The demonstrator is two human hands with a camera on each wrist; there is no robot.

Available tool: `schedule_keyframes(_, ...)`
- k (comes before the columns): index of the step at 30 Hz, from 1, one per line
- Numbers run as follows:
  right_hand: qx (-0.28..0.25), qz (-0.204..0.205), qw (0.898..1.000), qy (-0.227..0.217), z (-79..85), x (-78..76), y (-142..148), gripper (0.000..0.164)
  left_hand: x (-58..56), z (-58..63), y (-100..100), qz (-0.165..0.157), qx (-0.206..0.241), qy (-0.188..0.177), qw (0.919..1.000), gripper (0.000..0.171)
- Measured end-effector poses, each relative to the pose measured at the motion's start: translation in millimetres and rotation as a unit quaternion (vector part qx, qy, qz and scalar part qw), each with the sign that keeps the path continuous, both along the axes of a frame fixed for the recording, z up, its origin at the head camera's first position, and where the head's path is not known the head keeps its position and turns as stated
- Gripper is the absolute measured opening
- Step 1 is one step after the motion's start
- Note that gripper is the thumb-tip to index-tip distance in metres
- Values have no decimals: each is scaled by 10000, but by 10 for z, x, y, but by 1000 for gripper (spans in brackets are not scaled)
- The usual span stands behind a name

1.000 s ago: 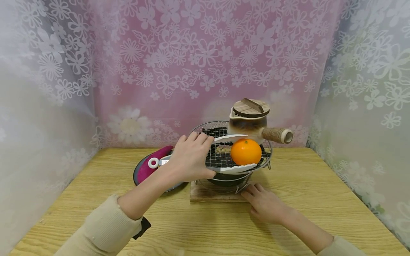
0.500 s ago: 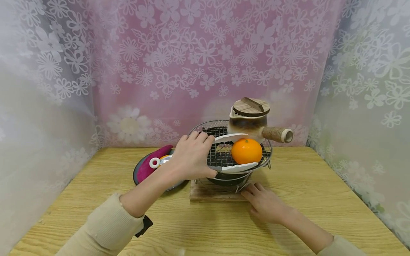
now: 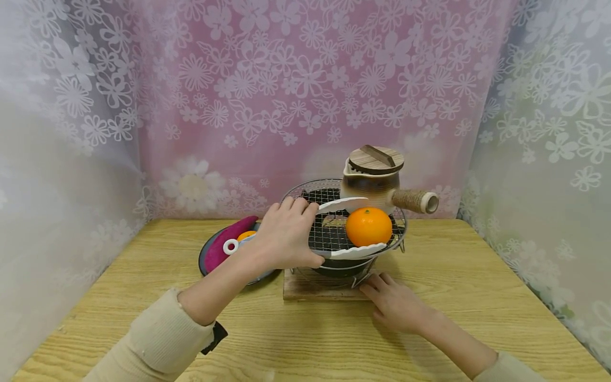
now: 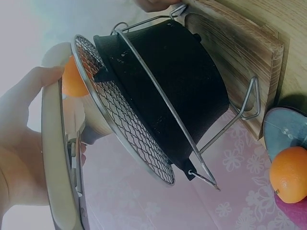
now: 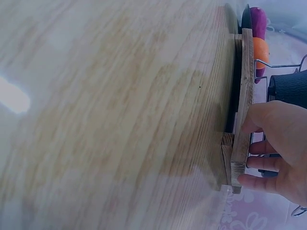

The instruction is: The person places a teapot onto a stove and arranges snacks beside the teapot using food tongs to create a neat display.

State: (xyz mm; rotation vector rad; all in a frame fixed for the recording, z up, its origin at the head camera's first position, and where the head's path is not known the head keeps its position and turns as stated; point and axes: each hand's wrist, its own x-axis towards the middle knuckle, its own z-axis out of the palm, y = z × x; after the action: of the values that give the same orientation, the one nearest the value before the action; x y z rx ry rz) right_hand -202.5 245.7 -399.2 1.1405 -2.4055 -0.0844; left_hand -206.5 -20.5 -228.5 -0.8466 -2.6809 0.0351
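My left hand grips a pair of kitchen tongs, thumb on one arm and fingers on the other. Their white scalloped tips stand apart, one on each side of an orange on the round wire grill mesh. Under the mesh is a black grill pot in a wire stand, set on a wooden board. My right hand holds the board's front right corner, thumb and fingers on opposite sides in the right wrist view. The tongs' ring end shows behind my left wrist.
A teapot with a wooden lid stands on the mesh behind the orange, its rope-wrapped handle pointing right. Left of the grill, a dark plate bears a long purple vegetable and another orange. Floral curtains enclose the table.
The tongs' tips have spread slightly, the upper one rising a little away from the orange. More of the second orange shows behind my left forearm. My right hand stays on the board.
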Motion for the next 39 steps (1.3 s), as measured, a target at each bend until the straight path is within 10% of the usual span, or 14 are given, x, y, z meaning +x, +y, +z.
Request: schedule_keyframes(39, 212, -123, 9996, -105, 14, -12, -9, 36, 44, 18, -537, -65, 1081, -548, 9926, 100)
